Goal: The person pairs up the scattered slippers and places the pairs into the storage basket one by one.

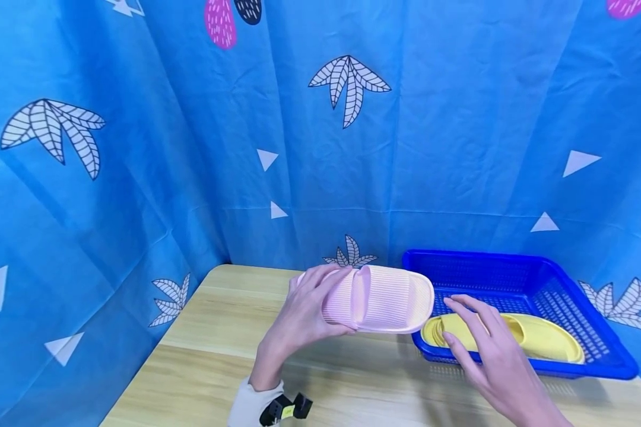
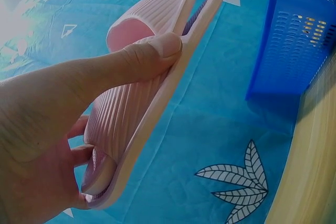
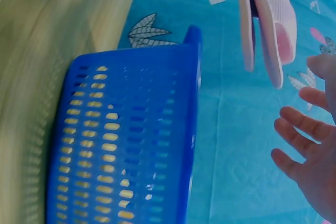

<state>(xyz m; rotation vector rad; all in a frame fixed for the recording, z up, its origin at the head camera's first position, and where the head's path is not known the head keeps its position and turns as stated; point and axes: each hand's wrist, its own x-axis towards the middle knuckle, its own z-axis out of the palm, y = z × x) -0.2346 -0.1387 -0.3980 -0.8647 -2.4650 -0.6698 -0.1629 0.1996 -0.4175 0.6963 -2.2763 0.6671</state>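
A pair of pink ribbed slippers (image 1: 389, 299), pressed together, is held up above the table by my left hand (image 1: 302, 308). In the left wrist view my thumb lies on the edge of the slippers (image 2: 157, 98), with my fingers wrapped round the far side. My right hand (image 1: 494, 359) hovers over the front of the blue basket (image 1: 611, 362), fingers spread and holding nothing. Below it, yellow slippers (image 1: 550, 338) lie in the basket, partly hidden by that hand. From the right wrist view, the hand (image 3: 315, 135) is apart from the pink slippers (image 3: 270, 30).
The basket stands at the right of a light wooden table (image 1: 208, 332), its side pierced with slots (image 3: 131, 140). A blue patterned curtain (image 1: 438, 148) hangs behind the table and along its left side. A black strap device (image 1: 285, 409) sits on my left wrist.
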